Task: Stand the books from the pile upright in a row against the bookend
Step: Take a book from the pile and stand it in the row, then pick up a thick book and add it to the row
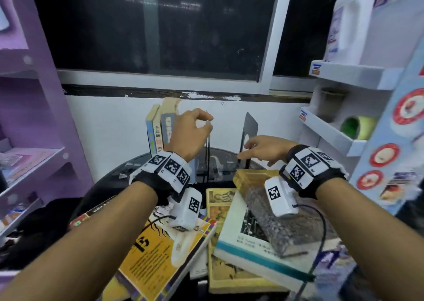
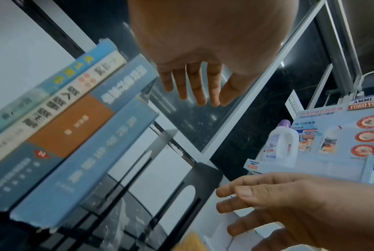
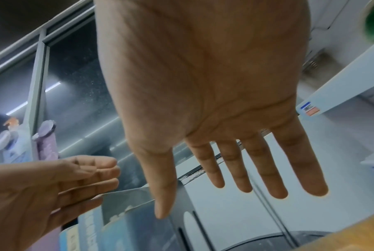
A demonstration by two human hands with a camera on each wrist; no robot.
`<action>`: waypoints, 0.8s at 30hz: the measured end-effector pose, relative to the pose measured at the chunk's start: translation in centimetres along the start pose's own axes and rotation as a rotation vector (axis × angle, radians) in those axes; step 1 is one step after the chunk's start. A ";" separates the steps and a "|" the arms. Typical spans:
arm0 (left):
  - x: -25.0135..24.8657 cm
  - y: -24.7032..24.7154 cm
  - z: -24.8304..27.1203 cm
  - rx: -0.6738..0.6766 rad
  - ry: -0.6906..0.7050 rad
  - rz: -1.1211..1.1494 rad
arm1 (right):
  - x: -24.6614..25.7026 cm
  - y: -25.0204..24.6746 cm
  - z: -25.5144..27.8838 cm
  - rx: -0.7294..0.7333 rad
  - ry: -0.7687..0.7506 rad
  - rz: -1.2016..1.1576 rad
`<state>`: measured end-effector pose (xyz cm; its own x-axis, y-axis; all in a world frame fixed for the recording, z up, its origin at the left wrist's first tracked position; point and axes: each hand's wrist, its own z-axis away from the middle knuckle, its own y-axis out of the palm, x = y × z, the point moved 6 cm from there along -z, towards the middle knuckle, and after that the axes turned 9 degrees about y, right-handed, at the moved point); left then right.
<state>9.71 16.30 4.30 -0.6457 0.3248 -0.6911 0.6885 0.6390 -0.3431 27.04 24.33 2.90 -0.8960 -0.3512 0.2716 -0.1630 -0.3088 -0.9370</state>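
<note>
Several books [image 1: 157, 130] stand upright in a row at the back of the round black table [image 1: 128, 169], spines toward me [image 2: 74, 135]. My left hand [image 1: 202, 124] hovers by the right end of that row, fingers relaxed and holding nothing [image 2: 198, 95]. A thin bookend [image 1: 207, 149] stands edge-on just right of the row. A black bookend [image 1: 250, 126] stands farther right. My right hand [image 1: 247, 150] reaches toward it, palm down, fingers straight and empty [image 3: 235, 190]. The pile lies in front: a yellow book [image 1: 156, 250], a white book with a teal band [image 1: 250, 243], and a speckled grey book [image 1: 270, 215] on top.
A purple shelf unit [image 1: 34, 117] stands close on the left. On the right is a white display shelf [image 1: 358, 73] with a detergent bottle [image 1: 346, 25] and a green tape roll [image 1: 358, 127]. A dark window and white wall lie behind the table.
</note>
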 end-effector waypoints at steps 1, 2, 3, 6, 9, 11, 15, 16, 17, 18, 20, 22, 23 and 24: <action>-0.1 1.1 0.2 0.044 -0.013 0.009 | -0.9 -0.1 0.4 0.003 0.025 0.004; 0.0 2.3 0.5 0.091 -0.035 0.021 | -1.8 -0.2 0.7 0.007 0.050 0.006; 0.2 3.5 0.8 0.140 -0.066 0.040 | -2.7 -0.2 0.9 0.012 0.075 0.011; 1.1 7.2 2.3 0.332 -0.170 0.037 | -5.2 0.0 1.4 0.032 0.143 0.035; 1.8 10.3 3.9 0.533 -0.254 -0.030 | -7.5 0.6 1.4 0.059 0.205 0.066; 2.1 11.7 4.6 0.619 -0.306 -0.076 | -8.9 1.0 1.3 0.078 0.241 0.096; 2.8 13.2 5.5 0.737 -0.395 -0.190 | -11.0 1.9 1.3 0.147 0.304 0.096; 3.0 13.5 5.7 0.750 -0.422 -0.184 | -11.2 2.1 1.2 0.165 0.313 0.075; 3.3 13.7 6.0 0.757 -0.452 -0.179 | -11.4 2.4 1.2 0.179 0.308 0.056; 3.5 13.9 6.1 0.760 -0.467 -0.186 | -11.5 2.7 1.1 0.197 0.301 0.039; 3.8 14.1 6.2 0.746 -0.472 -0.213 | -11.6 3.2 0.9 0.236 0.286 0.017; 4.1 14.3 6.1 0.714 -0.481 -0.217 | -11.6 3.3 0.9 0.259 0.285 -0.020; 4.0 14.3 6.1 0.699 -0.493 -0.209 | -11.4 3.3 1.3 0.260 0.283 -0.036; 4.1 14.4 6.1 0.689 -0.502 -0.206 | -11.3 3.2 1.6 0.259 0.285 -0.047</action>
<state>18.96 22.58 -7.33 -0.6691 -0.1993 -0.7159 0.7252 0.0355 -0.6877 37.25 25.90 -2.84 -0.9748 -0.0829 0.2071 -0.1296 -0.5448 -0.8285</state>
